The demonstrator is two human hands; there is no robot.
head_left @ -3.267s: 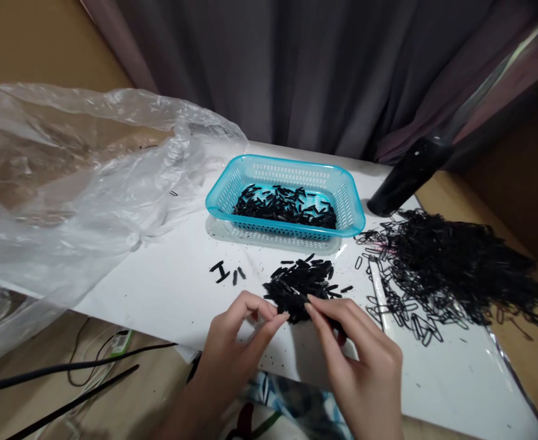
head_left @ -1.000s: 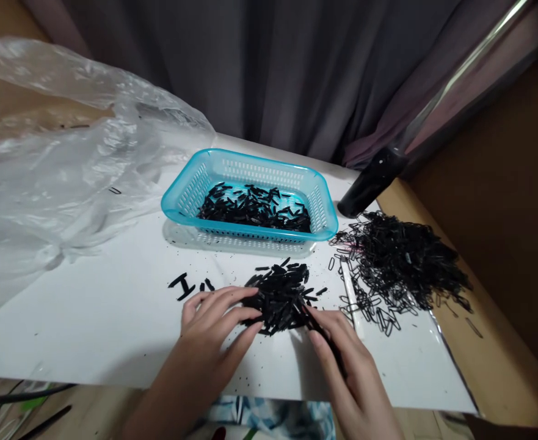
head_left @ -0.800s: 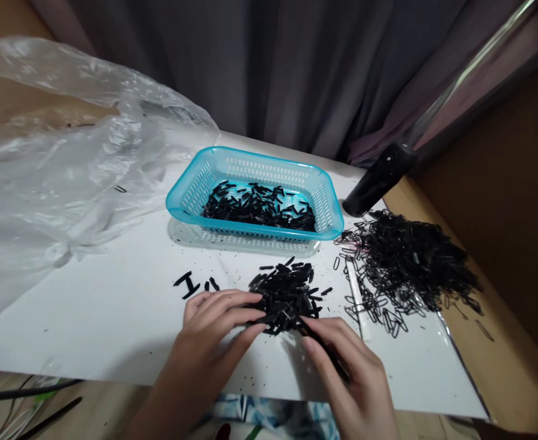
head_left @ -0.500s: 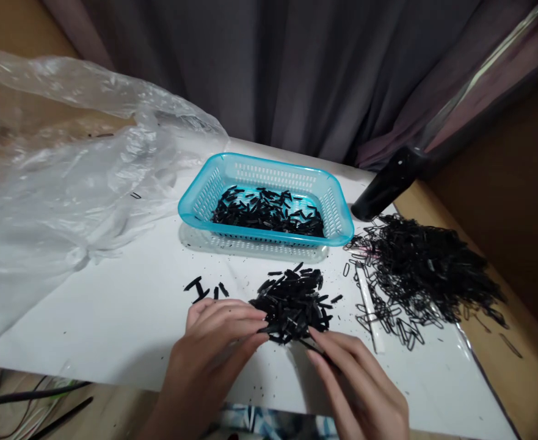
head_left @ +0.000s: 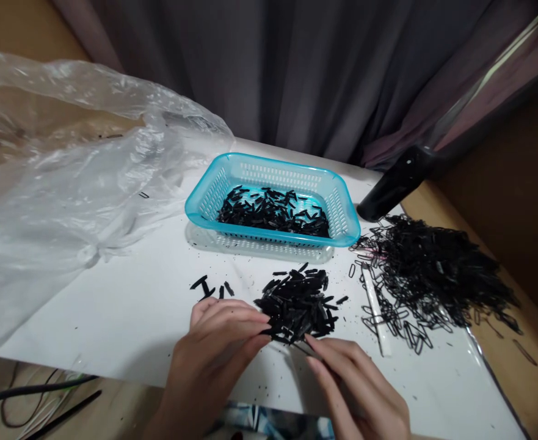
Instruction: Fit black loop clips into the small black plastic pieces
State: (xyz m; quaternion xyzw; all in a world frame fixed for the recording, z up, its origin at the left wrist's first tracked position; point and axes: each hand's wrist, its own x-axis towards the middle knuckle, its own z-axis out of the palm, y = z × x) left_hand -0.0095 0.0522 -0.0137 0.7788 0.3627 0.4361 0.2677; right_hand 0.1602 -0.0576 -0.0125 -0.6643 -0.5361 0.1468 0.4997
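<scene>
Many black bits (head_left: 273, 211) lie in the basket (head_left: 273, 236) (blue, slotted), more in a pile (head_left: 298, 300) before it. The left hand (head_left: 220, 345), narrow, touches the pile, grip unclear; the right hand (head_left: 363, 382) pinches a thin rod (head_left: 301, 349).

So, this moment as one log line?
left hand: at black pieces | right hand: holding slim dark object | blue basket: similar pieces inside
</scene>
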